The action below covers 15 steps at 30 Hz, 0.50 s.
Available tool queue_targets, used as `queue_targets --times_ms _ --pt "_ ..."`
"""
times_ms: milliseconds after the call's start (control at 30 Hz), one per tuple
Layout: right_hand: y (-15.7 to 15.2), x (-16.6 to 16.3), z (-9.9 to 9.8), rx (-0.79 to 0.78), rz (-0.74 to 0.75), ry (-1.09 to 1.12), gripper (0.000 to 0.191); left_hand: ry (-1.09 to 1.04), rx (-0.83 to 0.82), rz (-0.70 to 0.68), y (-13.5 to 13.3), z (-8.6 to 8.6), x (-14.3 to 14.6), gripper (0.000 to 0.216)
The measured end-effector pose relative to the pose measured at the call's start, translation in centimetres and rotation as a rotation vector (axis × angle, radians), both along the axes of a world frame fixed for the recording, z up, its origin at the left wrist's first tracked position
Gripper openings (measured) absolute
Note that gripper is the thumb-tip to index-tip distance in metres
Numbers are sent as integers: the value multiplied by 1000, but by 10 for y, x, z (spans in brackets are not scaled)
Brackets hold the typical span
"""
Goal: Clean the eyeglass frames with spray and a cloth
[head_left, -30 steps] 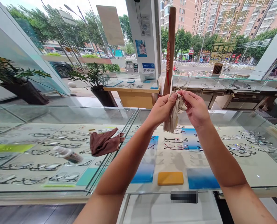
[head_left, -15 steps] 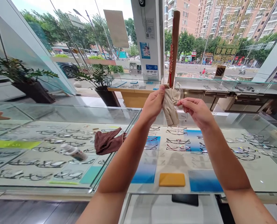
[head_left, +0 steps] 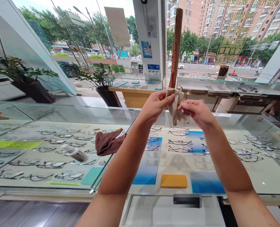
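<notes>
Shifted a little rightward from half a second ago, my left hand [head_left: 154, 105] has folded the beige cloth [head_left: 173, 110] narrower beside my right hand [head_left: 197, 112].
Both my arms reach forward, raised above the counter [head_left: 269, 176], elbows apart and forearms slanting inward; my left grip presses thumb against curled fingers on the cloth, while my right grip pinches the thin-framed glasses [head_left: 185, 118] between thumb and fingertips, its other fingers folded in, and the cloth hides part of them; the glasses hang in the air, seen against the counter's far edge, with a yellow case [head_left: 174, 181] near its front edge and a brown cloth [head_left: 108, 142] left of my left forearm.
</notes>
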State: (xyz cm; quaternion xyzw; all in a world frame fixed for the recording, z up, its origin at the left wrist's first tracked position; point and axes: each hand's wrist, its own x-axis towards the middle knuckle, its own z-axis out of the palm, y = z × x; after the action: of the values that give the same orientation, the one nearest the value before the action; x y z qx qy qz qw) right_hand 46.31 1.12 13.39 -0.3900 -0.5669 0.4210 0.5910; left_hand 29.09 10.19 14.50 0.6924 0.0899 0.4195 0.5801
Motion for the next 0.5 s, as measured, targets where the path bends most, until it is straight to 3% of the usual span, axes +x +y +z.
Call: queue_targets --times_ms 267,500 --pt "4 1 -4 -53 103 101 23 10 -74 -74 -4 1 -3 41" --pt "4 -1 -5 -52 168 142 24 -23 -31 27 -4 -4 3 40"
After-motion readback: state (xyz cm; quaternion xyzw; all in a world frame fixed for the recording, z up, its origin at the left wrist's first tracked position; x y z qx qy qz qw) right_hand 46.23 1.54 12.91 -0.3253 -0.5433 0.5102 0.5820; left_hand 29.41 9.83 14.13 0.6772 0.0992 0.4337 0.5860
